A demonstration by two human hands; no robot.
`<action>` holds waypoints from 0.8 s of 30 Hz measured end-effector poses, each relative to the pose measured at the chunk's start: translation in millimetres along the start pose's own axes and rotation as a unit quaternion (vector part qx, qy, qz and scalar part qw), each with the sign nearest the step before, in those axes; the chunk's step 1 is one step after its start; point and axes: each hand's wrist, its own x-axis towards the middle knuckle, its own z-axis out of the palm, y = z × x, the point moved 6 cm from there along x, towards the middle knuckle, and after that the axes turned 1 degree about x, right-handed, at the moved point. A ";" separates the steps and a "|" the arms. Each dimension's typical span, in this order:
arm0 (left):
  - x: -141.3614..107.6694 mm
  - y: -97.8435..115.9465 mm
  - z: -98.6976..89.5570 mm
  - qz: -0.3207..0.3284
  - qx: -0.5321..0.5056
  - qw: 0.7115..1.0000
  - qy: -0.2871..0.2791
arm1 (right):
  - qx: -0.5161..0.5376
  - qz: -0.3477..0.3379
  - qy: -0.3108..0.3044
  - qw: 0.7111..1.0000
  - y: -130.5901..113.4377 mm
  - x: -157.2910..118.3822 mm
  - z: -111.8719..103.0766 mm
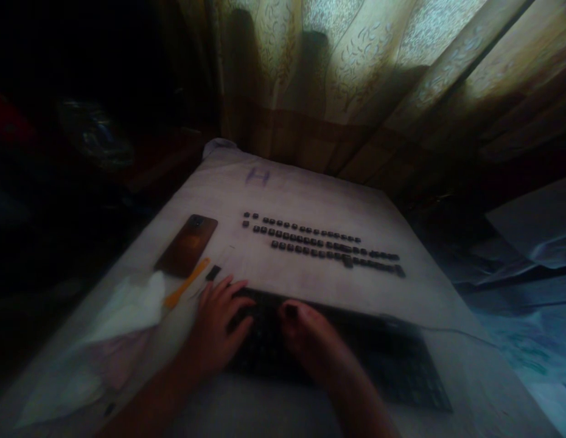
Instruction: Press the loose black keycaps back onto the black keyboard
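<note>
A black keyboard point(392, 359) lies across the near part of the table, dim and slightly blurred. My left hand point(219, 322) rests on its left end with fingers spread. Over the middle of the keyboard, my right hand point(305, 334) has thumb and fingers pinched on a small black keycap point(291, 311). Beyond the keyboard, loose black keycaps point(310, 240) are laid out in several rows. A larger black key point(213, 272) lies just past my left fingertips. The part of the keyboard under both hands is hidden.
On the left lie a brown phone point(187, 246), an orange tool point(187, 284) and a crumpled white plastic bag point(128, 310). A cable point(461, 331) runs from the keyboard to the right edge of the white-covered table point(310, 191). A patterned curtain point(356, 79) hangs behind.
</note>
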 end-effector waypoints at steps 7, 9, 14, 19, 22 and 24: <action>1.7 -7.2 -4.0 -0.018 -0.005 1.000 0.005 | -0.155 -0.028 0.039 0.987 -3.3 0.9 3.9; 1.9 -8.4 -4.9 -0.023 -0.007 1.000 0.006 | -0.280 -0.096 0.046 0.954 -13.5 -0.5 11.3; 1.9 -9.2 -4.8 -0.026 -0.011 1.000 0.007 | -0.500 -0.255 0.032 0.827 -21.4 -2.3 31.1; 1.8 -8.6 -4.4 -0.013 -0.016 1.000 0.017 | -0.569 -0.283 0.008 0.772 -14.6 0.0 37.5; 1.3 -6.3 -6.8 -0.001 -0.014 0.999 0.033 | -0.526 -0.285 0.003 0.801 -18.6 -1.5 37.4; 0.7 -1.7 -10.0 0.015 -0.015 0.999 0.050 | -0.462 -0.267 0.001 0.846 -22.4 -2.8 34.5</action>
